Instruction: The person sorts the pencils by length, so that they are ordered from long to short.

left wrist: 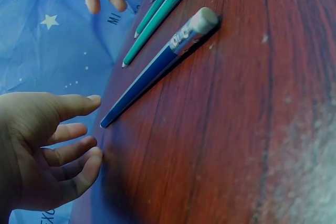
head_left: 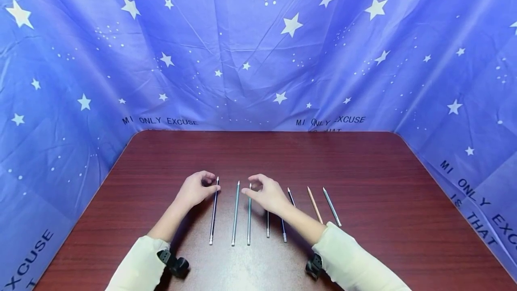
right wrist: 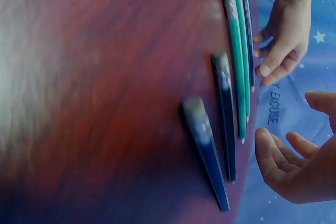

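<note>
Seemingly the work was only part-done: pencils (head_left: 235,213) lay roughly in a row across the worktop (head_left: 258,154), gaps uneven, none held; I saw left grip (head_left: 195,190) and right grip (head_left: 267,196) released near them.

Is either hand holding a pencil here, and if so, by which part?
Nothing is held. The left hand is open near the leftmost pencil, the right hand open near two teal pencils.

I count four dark blue pencils (head_left: 213,219), two green pencils (head_left: 236,212), one orange pencil (head_left: 314,204) and one grey-blue pencil (head_left: 331,206) (eight altogether) across the lower middle of the head view, plus my two hands (head_left: 195,191), two sleeves (head_left: 139,264) and two black wrist cameras (head_left: 177,265).
</note>
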A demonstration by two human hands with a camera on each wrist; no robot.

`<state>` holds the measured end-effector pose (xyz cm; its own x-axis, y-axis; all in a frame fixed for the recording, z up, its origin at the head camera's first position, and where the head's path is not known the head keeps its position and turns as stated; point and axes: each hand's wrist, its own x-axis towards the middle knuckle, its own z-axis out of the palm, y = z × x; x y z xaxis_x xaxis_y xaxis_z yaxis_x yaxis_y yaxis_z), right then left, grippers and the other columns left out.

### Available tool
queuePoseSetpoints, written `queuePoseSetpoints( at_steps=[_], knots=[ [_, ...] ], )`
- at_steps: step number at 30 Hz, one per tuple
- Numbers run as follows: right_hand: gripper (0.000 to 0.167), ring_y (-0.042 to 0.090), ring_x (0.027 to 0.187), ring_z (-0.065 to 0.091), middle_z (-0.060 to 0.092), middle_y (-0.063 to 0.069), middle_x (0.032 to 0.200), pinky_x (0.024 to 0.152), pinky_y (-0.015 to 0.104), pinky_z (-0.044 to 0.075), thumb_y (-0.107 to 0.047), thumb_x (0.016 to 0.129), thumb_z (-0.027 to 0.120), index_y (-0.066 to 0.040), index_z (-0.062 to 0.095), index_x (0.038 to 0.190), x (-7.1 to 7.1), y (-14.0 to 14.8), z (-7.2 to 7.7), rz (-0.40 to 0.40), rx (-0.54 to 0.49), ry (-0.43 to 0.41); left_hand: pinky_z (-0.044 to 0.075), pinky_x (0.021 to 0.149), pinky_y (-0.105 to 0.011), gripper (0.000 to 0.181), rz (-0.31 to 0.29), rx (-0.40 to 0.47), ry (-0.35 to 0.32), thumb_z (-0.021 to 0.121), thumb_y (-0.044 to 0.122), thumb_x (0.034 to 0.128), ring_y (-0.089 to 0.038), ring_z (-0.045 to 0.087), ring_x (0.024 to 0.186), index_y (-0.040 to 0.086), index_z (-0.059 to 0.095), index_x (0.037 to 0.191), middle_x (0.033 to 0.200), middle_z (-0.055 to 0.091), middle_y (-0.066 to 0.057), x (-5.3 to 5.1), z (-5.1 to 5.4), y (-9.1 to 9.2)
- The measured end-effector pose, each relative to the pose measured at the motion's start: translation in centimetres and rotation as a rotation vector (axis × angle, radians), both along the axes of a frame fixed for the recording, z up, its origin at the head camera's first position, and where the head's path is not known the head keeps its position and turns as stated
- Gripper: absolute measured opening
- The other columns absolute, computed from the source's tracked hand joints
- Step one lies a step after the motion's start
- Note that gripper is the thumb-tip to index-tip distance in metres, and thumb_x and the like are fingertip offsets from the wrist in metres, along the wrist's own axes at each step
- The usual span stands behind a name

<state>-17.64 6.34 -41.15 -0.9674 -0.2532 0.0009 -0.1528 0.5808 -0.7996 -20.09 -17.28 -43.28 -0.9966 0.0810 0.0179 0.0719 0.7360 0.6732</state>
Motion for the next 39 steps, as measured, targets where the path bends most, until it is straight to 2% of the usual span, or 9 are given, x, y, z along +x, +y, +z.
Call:
queuePoseSetpoints(
  at_steps=[3, 6, 12, 16, 22, 29, 39],
  knots=[
    [0.045, 0.024, 0.098, 0.064, 0.066, 0.01, 0.103, 0.082, 0.039, 0.052, -0.034, 0.085, 0.067, -0.006, 0.06, 0.119, 0.2, -0.6, -0.4, 0.02, 0.012, -0.01, 0.048, 0.081, -0.038, 0.034, 0.007, -0.011, -0.011, 0.074, 0.025, 0.078, -0.022, 0.061, 0.091, 0.006, 0.065, 0.106, 0.094, 0.068, -0.007, 0.1, 0.0, 0.1],
    [0.044, 0.022, 0.094, 0.064, 0.067, 0.009, 0.1, 0.079, 0.037, 0.053, -0.033, 0.084, 0.067, -0.006, 0.06, 0.118, 0.3, -1.2, -0.6, 0.023, 0.032, -0.002, 0.048, 0.08, -0.038, 0.035, 0.012, -0.012, -0.016, 0.074, 0.025, 0.0777, -0.021, 0.061, 0.089, 0.006, 0.066, 0.106, 0.093, 0.068, -0.006, 0.1, 0.0, 0.3],
    [0.043, 0.01, 0.07, 0.058, 0.067, 0.005, 0.092, 0.064, 0.024, 0.047, -0.033, 0.083, 0.068, -0.007, 0.062, 0.116, 0.6, -2.0, -0.8, 0.023, 0.069, 0.006, 0.048, 0.076, -0.034, 0.037, 0.027, -0.021, -0.028, 0.074, 0.024, 0.0772, -0.019, 0.06, 0.084, 0.007, 0.065, 0.108, 0.089, 0.067, -0.005, 0.0, -0.2, 0.5],
    [0.042, 0.006, 0.06, 0.051, 0.065, 0.002, 0.086, 0.055, 0.019, 0.041, -0.031, 0.083, 0.068, -0.005, 0.062, 0.115, 0.8, -2.4, -0.9, 0.023, 0.076, 0.004, 0.048, 0.074, -0.033, 0.037, 0.032, -0.035, -0.041, 0.075, 0.024, 0.077, -0.017, 0.059, 0.081, 0.007, 0.064, 0.108, 0.087, 0.065, -0.002, -0.1, -0.4, 0.7],
    [0.043, 0.005, 0.061, 0.049, 0.062, -0.004, 0.078, 0.052, 0.018, 0.039, -0.032, 0.083, 0.068, -0.004, 0.062, 0.115, 0.7, -3.0, -1.2, 0.015, 0.108, 0.002, 0.048, 0.076, -0.036, 0.036, 0.046, -0.038, -0.043, 0.075, 0.023, 0.0762, -0.017, 0.058, 0.08, 0.006, 0.065, 0.107, 0.084, 0.063, -0.002, -0.1, -0.6, 0.9],
    [0.043, 0.006, 0.06, 0.049, 0.06, -0.004, 0.074, 0.052, 0.02, 0.039, -0.03, 0.081, 0.069, -0.004, 0.062, 0.116, 0.5, -3.4, -1.6, 0.003, 0.103, -0.027, 0.048, 0.076, -0.035, 0.037, 0.047, -0.057, -0.043, 0.075, 0.023, 0.0753, -0.016, 0.058, 0.078, 0.006, 0.065, 0.106, 0.082, 0.063, -0.001, -0.1, -0.8, 0.9],
    [0.047, 0.004, 0.058, 0.049, 0.058, -0.008, 0.068, 0.052, 0.021, 0.038, -0.032, 0.079, 0.071, -0.007, 0.063, 0.117, 0.0, -4.0, -1.9, -0.039, 0.2, 0.002, 0.047, 0.071, -0.033, 0.033, 0.046, -0.077, -0.013, 0.075, 0.022, 0.0752, -0.015, 0.058, 0.075, 0.005, 0.066, 0.102, 0.078, 0.062, 0.0, 0.0, -0.4, 1.2]
  ],
)
